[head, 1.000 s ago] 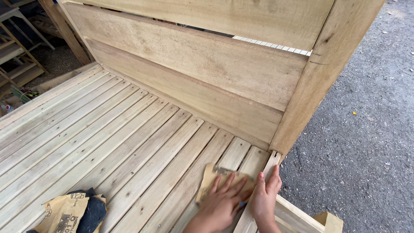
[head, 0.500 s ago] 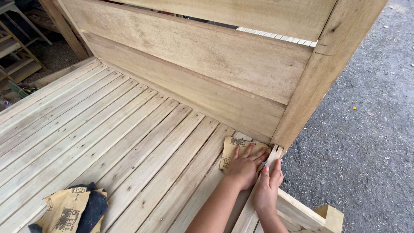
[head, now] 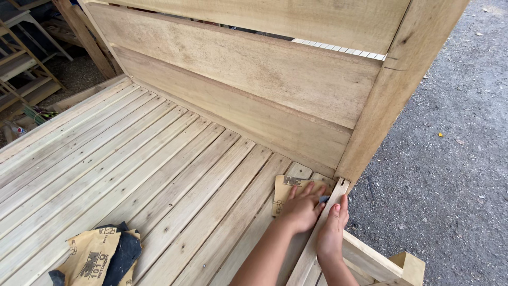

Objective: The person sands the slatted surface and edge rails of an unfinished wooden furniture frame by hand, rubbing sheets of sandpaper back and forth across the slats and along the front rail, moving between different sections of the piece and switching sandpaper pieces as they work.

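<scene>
– Where was the sandpaper sheet (head: 288, 191)?

– Flat on the slats, just beside the corner post (head: 394, 90). The left hand (head: 302, 207) lay spread on it, pressing down.

– The other?

– The right hand (head: 333, 232), fingers together, gripped the edge rail (head: 317, 241) near that post. Spare sandpaper (head: 98, 257) lay well apart.

At your lower left, folded spare sandpaper sheets (head: 98, 257) lie loose on the boards, tan backing up with a dark face showing at one fold. To your right runs grey gravel ground (head: 450, 159) (one small yellow leaf (head: 441, 134) on it), and at your upper left stands a wooden rack (head: 24, 69) beside a leaning post (head: 84, 37).
</scene>
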Demonstrator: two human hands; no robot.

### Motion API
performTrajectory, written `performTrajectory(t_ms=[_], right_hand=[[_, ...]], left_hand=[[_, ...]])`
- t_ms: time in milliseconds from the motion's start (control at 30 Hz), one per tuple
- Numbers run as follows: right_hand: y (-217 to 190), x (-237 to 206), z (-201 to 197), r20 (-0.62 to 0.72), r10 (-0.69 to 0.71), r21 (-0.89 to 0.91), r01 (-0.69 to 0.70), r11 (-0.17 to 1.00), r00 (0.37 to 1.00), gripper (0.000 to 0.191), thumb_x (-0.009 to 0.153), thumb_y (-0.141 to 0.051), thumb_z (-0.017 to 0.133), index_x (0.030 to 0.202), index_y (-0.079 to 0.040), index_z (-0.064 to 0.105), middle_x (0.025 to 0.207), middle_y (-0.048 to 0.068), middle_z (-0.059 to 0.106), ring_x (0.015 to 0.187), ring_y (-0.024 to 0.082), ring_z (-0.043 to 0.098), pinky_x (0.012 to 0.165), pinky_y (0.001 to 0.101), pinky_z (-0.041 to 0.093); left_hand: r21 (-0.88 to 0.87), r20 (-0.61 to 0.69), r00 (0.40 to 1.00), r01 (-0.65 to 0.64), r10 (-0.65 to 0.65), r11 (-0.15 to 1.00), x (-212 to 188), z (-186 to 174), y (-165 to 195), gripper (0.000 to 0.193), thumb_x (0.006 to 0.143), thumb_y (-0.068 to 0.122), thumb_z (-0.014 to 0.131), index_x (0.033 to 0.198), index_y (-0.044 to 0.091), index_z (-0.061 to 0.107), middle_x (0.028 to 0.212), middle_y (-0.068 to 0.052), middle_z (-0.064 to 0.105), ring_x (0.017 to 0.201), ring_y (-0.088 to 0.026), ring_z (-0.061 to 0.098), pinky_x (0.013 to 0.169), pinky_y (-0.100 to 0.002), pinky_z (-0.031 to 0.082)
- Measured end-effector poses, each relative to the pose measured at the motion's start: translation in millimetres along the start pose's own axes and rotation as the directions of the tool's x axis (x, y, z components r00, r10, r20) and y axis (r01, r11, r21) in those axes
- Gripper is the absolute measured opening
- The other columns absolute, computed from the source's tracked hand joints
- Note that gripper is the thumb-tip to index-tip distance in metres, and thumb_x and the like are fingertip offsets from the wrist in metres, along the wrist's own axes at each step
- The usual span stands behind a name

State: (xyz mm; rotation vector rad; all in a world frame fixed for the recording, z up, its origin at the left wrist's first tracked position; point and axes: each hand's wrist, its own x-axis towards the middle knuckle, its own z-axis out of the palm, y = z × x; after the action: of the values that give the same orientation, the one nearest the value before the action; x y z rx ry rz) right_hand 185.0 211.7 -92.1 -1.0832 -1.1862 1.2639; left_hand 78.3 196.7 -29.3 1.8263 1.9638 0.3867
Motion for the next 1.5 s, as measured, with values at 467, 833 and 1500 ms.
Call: performTrajectory(t_ms=[467, 833, 1500], right_hand=[[-40.3, -24.9, 10.6, 0.027, 0.36, 0.298, -0.351, 0.888, 0.933, 0.066, 0.102, -0.057, 0.025, 0.162, -0.031, 0.023, 0.169, -0.002, 0.029, 0.151, 0.021, 0.032, 0.121, 0.036, 0.025], [-40.0, -21.1, 9.4, 0.023, 0.342, 0.233, -0.337, 0.912, 0.939, 0.069, 0.098, -0.06, 0.03, 0.162, -0.033, 0.025, 0.17, -0.003, 0.022, 0.153, 0.02, 0.025, 0.12, 0.04, 0.023], [-17.1, -16.6, 7.3, 0.036, 0.19, 0.234, -0.193, 0.953, 0.981, 0.066, 0.102, -0.055, 0.028, 0.162, -0.028, 0.025, 0.173, -0.002, 0.017, 0.157, 0.02, 0.016, 0.124, 0.0412, 0.014]], left_hand=[[-0.904, -0.07, 0.997, -0.057, -0.016, 0.424, -21.9, 54.2, -2.3, 0.06, 0.107, 0.047, 0.038, 0.158, 0.014, 0.039, 0.16, -0.004, 0.047, 0.147, -0.015, 0.042, 0.119, -0.031, 0.032], [-0.868, -0.097, 0.991, -0.131, 0.095, 0.479, -85.1, 43.2, 1.3, 0.067, 0.108, 0.046, 0.033, 0.162, 0.009, 0.022, 0.172, -0.005, 0.027, 0.158, -0.019, 0.024, 0.125, -0.032, 0.021], [-0.412, -0.065, 0.997, -0.061, 0.037, 0.909, -110.3, 40.6, -4.1, 0.064, 0.105, 0.046, 0.025, 0.162, 0.017, 0.026, 0.172, -0.006, 0.024, 0.159, -0.027, 0.02, 0.123, -0.042, 0.008]])
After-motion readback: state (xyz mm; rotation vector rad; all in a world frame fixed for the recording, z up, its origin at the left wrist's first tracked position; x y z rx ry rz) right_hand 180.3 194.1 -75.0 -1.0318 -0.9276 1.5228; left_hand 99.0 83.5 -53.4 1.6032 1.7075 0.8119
